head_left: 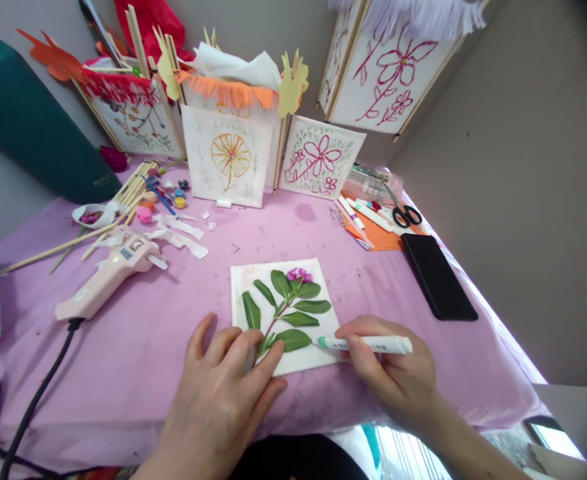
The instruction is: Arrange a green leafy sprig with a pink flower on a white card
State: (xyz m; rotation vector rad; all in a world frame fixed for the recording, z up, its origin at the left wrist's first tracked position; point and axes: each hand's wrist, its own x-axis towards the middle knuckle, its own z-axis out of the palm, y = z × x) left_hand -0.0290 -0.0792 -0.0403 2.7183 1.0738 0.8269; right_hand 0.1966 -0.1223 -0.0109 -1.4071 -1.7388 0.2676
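A square white cloth panel (241, 277) lies on the table in front of me. On it rests a leafy sprig (293, 305) with several green leaves and small pink-purple flowers at its top. My left hand (223, 387) is open, its fingers apart, with fingertips pressing the lower stem and the panel's left edge. In my right hand (393, 367) is a white marker (373, 344) with a green tip, held like a pen. The tip points left, close to the end of the lowest right leaf; whether it touches the cloth I cannot tell.
A pink glue gun (116, 273) lies at left, its black cord running forward. Behind stand decorated panels (231, 157) with stitched-looking flowers. Scissors (406, 215), markers (373, 217) and a black phone (438, 277) lie at right. A teal bottle (33, 120) leans into view at far left.
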